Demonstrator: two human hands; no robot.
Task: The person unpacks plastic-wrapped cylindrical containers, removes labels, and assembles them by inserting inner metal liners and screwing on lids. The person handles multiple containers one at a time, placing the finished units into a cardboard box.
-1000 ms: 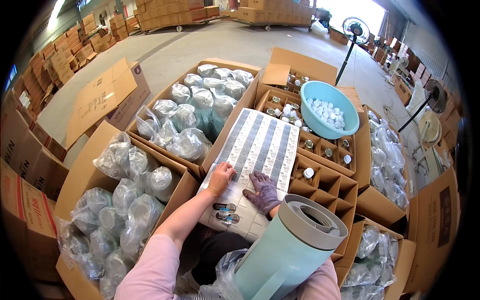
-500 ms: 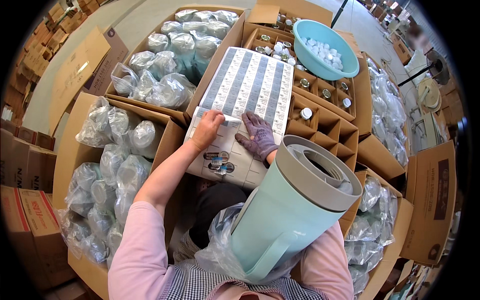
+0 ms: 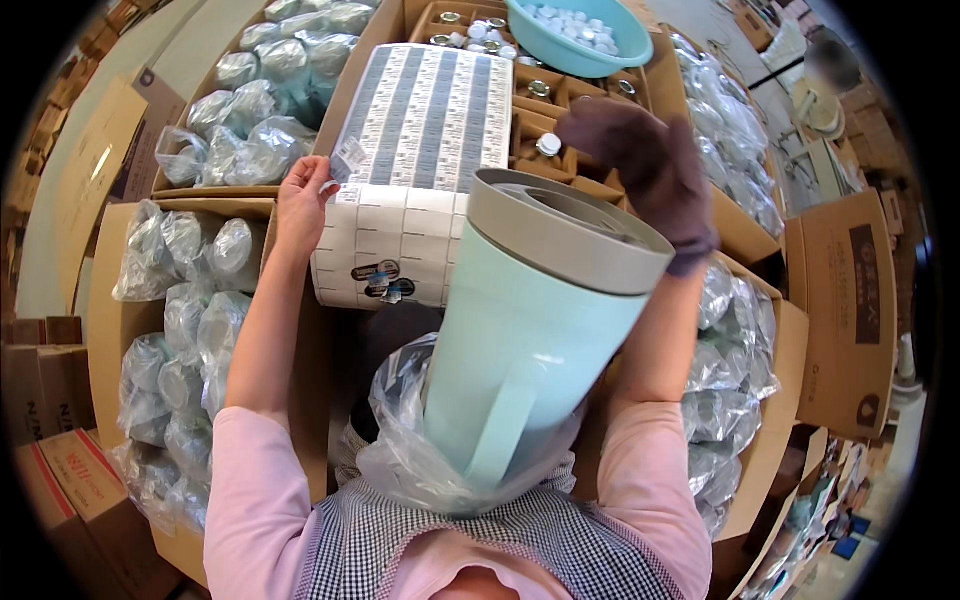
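Observation:
My bare left hand (image 3: 303, 203) pinches a small peeled label (image 3: 348, 158) between thumb and fingertips, at the left edge of a label sheet (image 3: 425, 115). The sheet's printed rows lie at the far end; the near part is bare backing with a few dark round stickers (image 3: 380, 280). My right hand (image 3: 650, 175), in a purple-grey glove, is raised over the divided carton, blurred, with fingers stretched out and nothing seen in it. Leaning against my body is a large pale-teal tumbler (image 3: 525, 330) with a handle and grey-beige lid (image 3: 570, 235), its lower part in a clear plastic bag (image 3: 405, 450).
Cartons of plastic-wrapped items (image 3: 195, 330) stand on the left and right. A divided carton (image 3: 530, 125) holds capped bottles. On it rests a teal basin (image 3: 580, 50) of white caps. Closed boxes (image 3: 85, 490) stand at lower left, an upright carton (image 3: 848, 320) at right.
My left hand has moved left and now holds a peeled label at the sheet's edge. My right hand has lifted off the sheet and swung right. The tumbler now stands more upright.

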